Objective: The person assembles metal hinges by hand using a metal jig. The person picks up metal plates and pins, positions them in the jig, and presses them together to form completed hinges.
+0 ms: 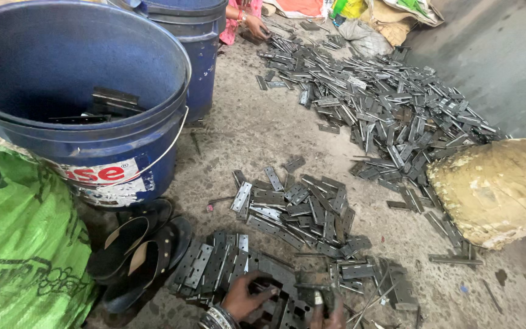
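So from the head cam, left hand [246, 298] has its fingers spread flat on the metal hinges [226, 265] piled on the floor at the bottom edge. Right hand [329, 315] is pinching one dark hinge [313, 293], beside the blue bucket [92, 97] and sandals [138, 253].

Only the lower edge of the view shows the person's body. The left hand [245, 298] is bare, without glove or sleeve. On its wrist there is a stack of thin metal bangles [217, 318], silver in colour. The right hand [330, 317] is also bare, and no ring is visible.
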